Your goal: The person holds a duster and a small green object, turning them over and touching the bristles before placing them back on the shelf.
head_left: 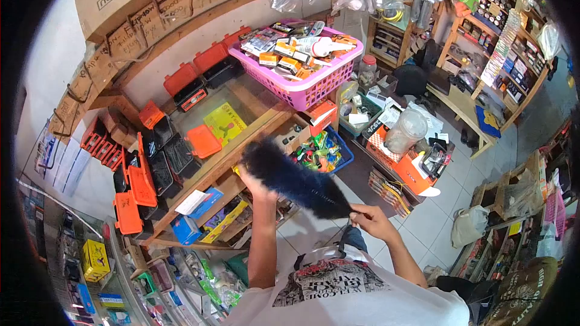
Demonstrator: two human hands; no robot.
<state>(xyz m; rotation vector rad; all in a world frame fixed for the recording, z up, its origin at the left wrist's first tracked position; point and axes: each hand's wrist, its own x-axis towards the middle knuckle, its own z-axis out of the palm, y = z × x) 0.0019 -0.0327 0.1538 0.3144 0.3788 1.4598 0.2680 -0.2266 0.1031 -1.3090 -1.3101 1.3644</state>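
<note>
Between our two hands: one dark blue feather duster (296, 180), bushy, long axis slanting from upper left down to lower right

Left hand (257, 186): raised at the upper end of the duster, mostly hidden behind the plumes; it touches them, but whether the fingers are spread or curled we cannot tell

Right hand (371, 218): at the lower end, fingers pinched together on the narrow tip or handle where the plumes taper out. This hand has the clearer hold, and sits lower and closer to our body

Beyond the left hand, upward: wooden counter (241, 145) carrying orange and black cases (181, 151) and a yellow packet (225, 122) under glass

Further up, past the duster's bushy end: pink basket (314, 87), filled with small boxed goods

Just behind the duster's middle: blue bin (338, 156) of bright small items

Beyond the right hand, up and outward: clear plastic jar (403, 131) standing among cluttered stock

Below both hands: white printed shirt (344, 293), and pale floor tiles (435, 217) further out
</note>
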